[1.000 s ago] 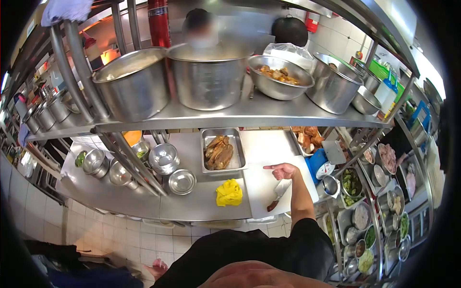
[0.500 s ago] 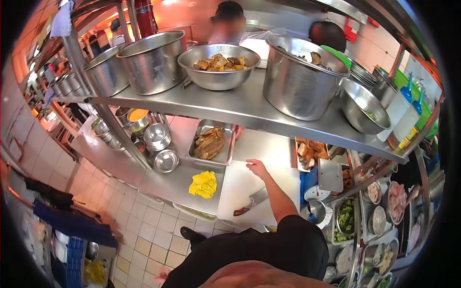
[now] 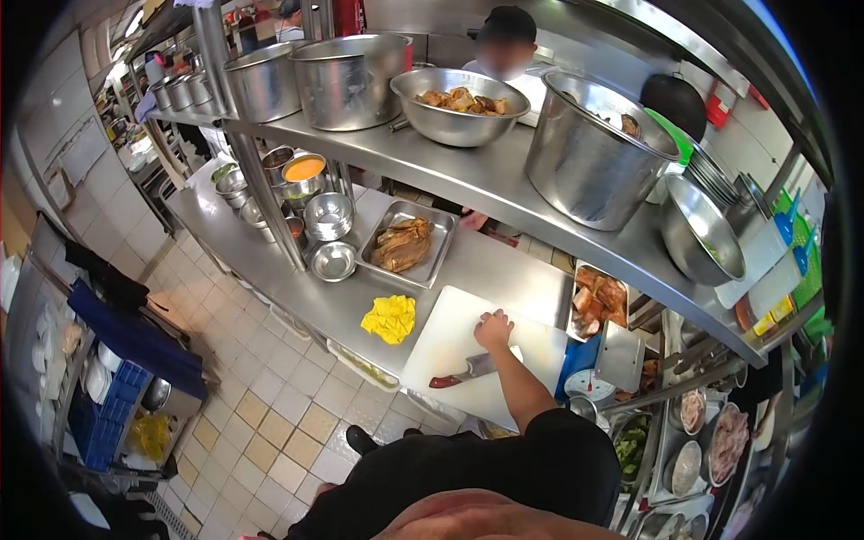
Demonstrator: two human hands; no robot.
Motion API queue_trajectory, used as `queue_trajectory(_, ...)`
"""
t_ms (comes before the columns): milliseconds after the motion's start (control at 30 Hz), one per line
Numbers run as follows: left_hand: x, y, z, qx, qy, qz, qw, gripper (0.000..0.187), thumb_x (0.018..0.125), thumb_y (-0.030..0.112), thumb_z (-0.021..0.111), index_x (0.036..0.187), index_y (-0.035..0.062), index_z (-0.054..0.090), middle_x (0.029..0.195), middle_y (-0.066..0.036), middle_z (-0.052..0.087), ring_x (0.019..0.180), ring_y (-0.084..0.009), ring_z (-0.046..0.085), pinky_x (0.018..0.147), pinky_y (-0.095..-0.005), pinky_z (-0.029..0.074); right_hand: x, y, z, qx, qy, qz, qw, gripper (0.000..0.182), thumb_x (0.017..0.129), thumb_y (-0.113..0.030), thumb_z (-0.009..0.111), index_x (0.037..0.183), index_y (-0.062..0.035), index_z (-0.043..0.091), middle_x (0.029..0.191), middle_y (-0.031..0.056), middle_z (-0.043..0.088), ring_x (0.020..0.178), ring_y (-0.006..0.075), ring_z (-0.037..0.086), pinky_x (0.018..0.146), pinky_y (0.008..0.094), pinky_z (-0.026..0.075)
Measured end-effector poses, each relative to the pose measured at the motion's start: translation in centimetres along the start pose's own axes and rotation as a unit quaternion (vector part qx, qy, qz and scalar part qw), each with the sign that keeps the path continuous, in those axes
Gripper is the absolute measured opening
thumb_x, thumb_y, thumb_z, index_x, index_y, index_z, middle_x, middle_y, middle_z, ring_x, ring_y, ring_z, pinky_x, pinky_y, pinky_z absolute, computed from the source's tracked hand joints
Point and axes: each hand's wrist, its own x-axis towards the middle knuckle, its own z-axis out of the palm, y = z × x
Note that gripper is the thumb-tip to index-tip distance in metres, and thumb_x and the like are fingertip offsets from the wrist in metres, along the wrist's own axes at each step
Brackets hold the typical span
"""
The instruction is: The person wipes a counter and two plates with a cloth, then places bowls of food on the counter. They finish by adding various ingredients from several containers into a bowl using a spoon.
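Here's your right hand (image 3: 492, 330) over the white cutting board (image 3: 452, 331), fingers bent but loosely spread rather than clenched; whether the tips press the surface, I can't tell. And there's the knife (image 3: 477, 366), flat on the board, its reddish handle toward the board's left edge, the blade running in beside your wrist. Your left hand (image 3: 325, 489) barely shows, a sliver of skin by your dark clothing, well apart from the board on its near left; I can't tell its grip.

Left of the board, a crumpled yellow cloth (image 3: 389, 319) lies near the edge. Just past the board's far left corner comes a metal tray (image 3: 445, 247) with browned poultry (image 3: 403, 243) in it. Out beyond the far right corner, chunks of meat (image 3: 601, 304); closer in, right of the board, the scale (image 3: 589, 385). Across the shelf (image 3: 468, 171) beyond the board, a person in a dark cap (image 3: 509, 23).
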Motion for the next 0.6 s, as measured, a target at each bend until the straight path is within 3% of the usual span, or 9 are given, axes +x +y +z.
queue_trajectory(367, 2.6, 5.1, 1.4, 0.157, -0.025, 0.160, 0.974, 0.034, 0.084, 0.028, 0.058, 0.101, -0.0010, 0.065, 0.089, -0.012, 0.068, 0.073, -0.0218, 0.063, 0.067, -0.0344, 0.050, -1.3, -0.4, 0.1, 0.018, 0.017, -0.014, 1.000, 0.035, 0.079, -0.022, 0.055, 0.112, -0.0120, 0.062, 0.117, 0.0148, 0.050, 0.113, 0.0312, 0.047, 0.096, 0.0540, 0.033)
queue_trajectory(400, 7.0, 1.4, 1.1, 0.239, -0.043, 0.244, 0.939, 0.035, 0.083, 0.029, 0.058, 0.100, -0.0009, 0.065, 0.088, -0.011, 0.068, 0.073, -0.0198, 0.063, 0.069, -0.0332, 0.049, -1.5, -0.4, -0.1, 0.010, 0.012, -0.001, 1.000, 0.035, 0.079, -0.022, 0.054, 0.112, -0.0121, 0.062, 0.117, 0.0151, 0.050, 0.113, 0.0312, 0.048, 0.096, 0.0540, 0.033)
queue_trajectory(433, 7.3, 1.3, 0.8, 0.267, -0.029, 0.237, 0.934, 0.031, 0.077, 0.027, 0.061, 0.096, 0.0034, 0.066, 0.088, -0.011, 0.068, 0.074, -0.0221, 0.064, 0.071, -0.0339, 0.050, -1.3, -0.6, -0.2, 0.003, 0.007, 0.005, 1.000, 0.035, 0.079, -0.022, 0.054, 0.112, -0.0122, 0.062, 0.118, 0.0153, 0.050, 0.113, 0.0313, 0.048, 0.096, 0.0539, 0.033)
queue_trajectory(467, 5.2, 3.2, -0.5, 0.422, -0.026, 0.345, 0.838, 0.026, 0.072, 0.023, 0.060, 0.090, 0.0067, 0.067, 0.087, -0.013, 0.067, 0.076, -0.0261, 0.065, 0.072, -0.0352, 0.051, -1.0, -1.1, -0.1, -0.003, 0.002, 0.007, 1.000, 0.035, 0.080, -0.023, 0.053, 0.112, -0.0122, 0.062, 0.118, 0.0155, 0.050, 0.113, 0.0314, 0.048, 0.096, 0.0539, 0.033)
queue_trajectory(500, 6.0, 2.6, -0.8, 0.281, -0.047, 0.216, 0.934, 0.023, 0.070, 0.022, 0.058, 0.087, 0.0092, 0.066, 0.088, -0.013, 0.066, 0.078, -0.0282, 0.065, 0.073, -0.0366, 0.052, -0.7, -1.5, -0.2, -0.004, -0.006, 0.013, 1.000, 0.035, 0.080, -0.023, 0.053, 0.111, -0.0118, 0.062, 0.118, 0.0160, 0.050, 0.113, 0.0316, 0.048, 0.096, 0.0533, 0.034)
queue_trajectory(533, 6.0, 2.4, -1.6, 0.323, -0.028, 0.239, 0.916, 0.023, 0.072, 0.019, 0.056, 0.089, 0.0090, 0.066, 0.089, -0.013, 0.066, 0.078, -0.0275, 0.065, 0.073, -0.0359, 0.052, -0.4, -1.7, 0.0, -0.006, -0.012, 0.022, 1.000, 0.034, 0.080, -0.023, 0.052, 0.110, -0.0114, 0.062, 0.119, 0.0164, 0.050, 0.114, 0.0318, 0.049, 0.096, 0.0526, 0.035)
queue_trajectory(567, 5.6, 2.6, -2.0, 0.174, -0.027, 0.135, 0.975, 0.024, 0.073, 0.019, 0.055, 0.093, 0.0102, 0.066, 0.088, -0.013, 0.066, 0.077, -0.0266, 0.065, 0.072, -0.0354, 0.052, -0.1, -1.8, 0.2, -0.014, -0.017, 0.019, 1.000, 0.034, 0.080, -0.023, 0.052, 0.110, -0.0106, 0.062, 0.118, 0.0168, 0.050, 0.113, 0.0321, 0.050, 0.095, 0.0516, 0.036)
queue_trajectory(600, 4.8, 3.2, -2.4, 0.009, 0.005, 0.039, 0.999, 0.026, 0.074, 0.018, 0.055, 0.097, 0.0114, 0.066, 0.087, -0.012, 0.066, 0.076, -0.0256, 0.065, 0.071, -0.0349, 0.052, 0.3, -1.7, 0.3, -0.022, -0.019, 0.023, 0.999, 0.034, 0.080, -0.024, 0.052, 0.110, -0.0099, 0.062, 0.118, 0.0171, 0.051, 0.111, 0.0323, 0.051, 0.093, 0.0505, 0.038)
